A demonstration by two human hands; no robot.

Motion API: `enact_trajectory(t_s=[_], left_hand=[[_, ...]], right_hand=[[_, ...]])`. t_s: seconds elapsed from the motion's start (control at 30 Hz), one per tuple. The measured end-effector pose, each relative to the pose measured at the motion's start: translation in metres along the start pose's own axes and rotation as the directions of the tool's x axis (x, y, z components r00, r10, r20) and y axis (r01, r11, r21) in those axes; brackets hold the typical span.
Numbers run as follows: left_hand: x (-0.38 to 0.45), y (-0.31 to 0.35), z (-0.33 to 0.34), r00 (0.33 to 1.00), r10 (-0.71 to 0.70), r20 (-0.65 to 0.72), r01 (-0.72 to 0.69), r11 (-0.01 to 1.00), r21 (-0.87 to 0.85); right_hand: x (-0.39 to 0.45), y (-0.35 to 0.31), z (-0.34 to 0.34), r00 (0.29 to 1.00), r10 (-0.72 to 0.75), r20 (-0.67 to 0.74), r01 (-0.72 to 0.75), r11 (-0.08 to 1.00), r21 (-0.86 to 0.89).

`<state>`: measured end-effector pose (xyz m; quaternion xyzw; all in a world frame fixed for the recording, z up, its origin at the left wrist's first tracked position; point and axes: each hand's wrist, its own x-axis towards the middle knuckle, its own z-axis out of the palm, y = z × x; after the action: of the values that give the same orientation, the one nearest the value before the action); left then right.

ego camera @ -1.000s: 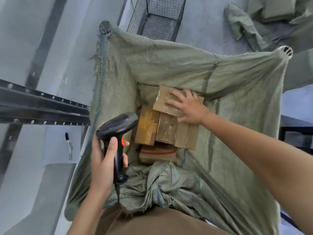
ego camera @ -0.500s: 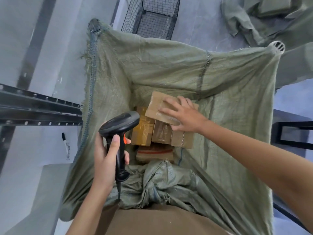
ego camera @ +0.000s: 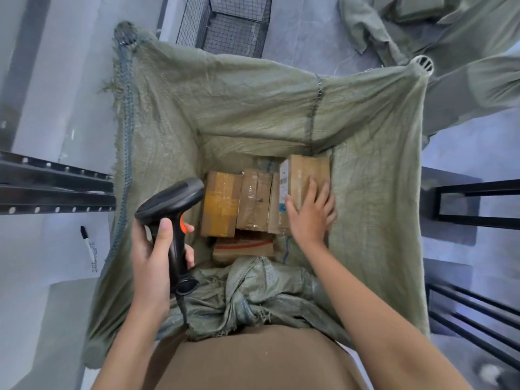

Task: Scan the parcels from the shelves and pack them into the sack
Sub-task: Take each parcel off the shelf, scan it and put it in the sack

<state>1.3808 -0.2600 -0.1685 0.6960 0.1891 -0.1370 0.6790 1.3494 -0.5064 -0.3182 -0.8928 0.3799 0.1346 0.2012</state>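
A large green woven sack (ego camera: 253,102) stands open below me. Several brown cardboard parcels lie side by side at its bottom. My right hand (ego camera: 309,215) rests flat, fingers spread, on the rightmost parcel (ego camera: 306,170), which carries a white label on its left edge. To its left lie a taped parcel (ego camera: 254,204) and a yellowish parcel (ego camera: 221,204); another parcel (ego camera: 243,246) with a red stripe lies nearer me. My left hand (ego camera: 153,257) grips a black barcode scanner (ego camera: 171,204) by its handle, over the sack's left side.
A dark metal shelf rail (ego camera: 53,190) juts in at the left, with a marker pen (ego camera: 87,244) on the white surface below it. A wire basket (ego camera: 230,23) stands beyond the sack. More green sacks (ego camera: 439,26) lie at the top right. Black metal frames (ego camera: 475,204) stand at the right.
My right hand has moved the top parcel from the middle of the pile to the right and laid it flat beside the others. The scanner hand has hardly moved.
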Motion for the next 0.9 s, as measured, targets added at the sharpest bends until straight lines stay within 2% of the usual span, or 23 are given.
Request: enact_trajectory(t_s=[0.1,0.37,0.53,0.67,0.77,0.83,0.9], left_hand=[[-0.003,0.001,-0.002,1.000,0.012,0.009,-0.012,1.000,-0.003],[-0.012,-0.001,-0.016,0.999,0.019,0.038,-0.018,0.999,-0.030],[-0.027,0.008,-0.032,0.995,0.056,0.081,-0.049,0.995,-0.084],[-0.047,0.016,-0.056,0.987,0.115,0.113,-0.101,0.987,-0.129],[-0.059,0.014,-0.067,0.981,0.108,0.160,-0.084,0.985,-0.153],[-0.084,0.021,-0.102,0.977,0.156,0.145,-0.121,0.967,-0.225],[-0.088,0.016,-0.108,0.978,0.149,0.146,-0.112,0.966,-0.234]], right_hand=[[-0.007,-0.001,0.008,0.997,0.074,0.033,-0.075,0.997,0.030],[-0.010,-0.001,0.006,0.995,0.076,0.070,-0.080,0.995,0.057],[-0.024,-0.006,-0.008,0.996,0.083,0.029,-0.086,0.993,0.079],[-0.055,-0.023,-0.025,1.000,0.006,-0.030,-0.003,0.994,0.113],[-0.080,-0.037,-0.037,0.996,-0.064,-0.058,0.072,0.984,0.164],[-0.124,-0.062,-0.042,0.973,-0.208,-0.104,0.223,0.960,0.169],[-0.134,-0.074,-0.051,0.967,-0.234,-0.103,0.252,0.940,0.228]])
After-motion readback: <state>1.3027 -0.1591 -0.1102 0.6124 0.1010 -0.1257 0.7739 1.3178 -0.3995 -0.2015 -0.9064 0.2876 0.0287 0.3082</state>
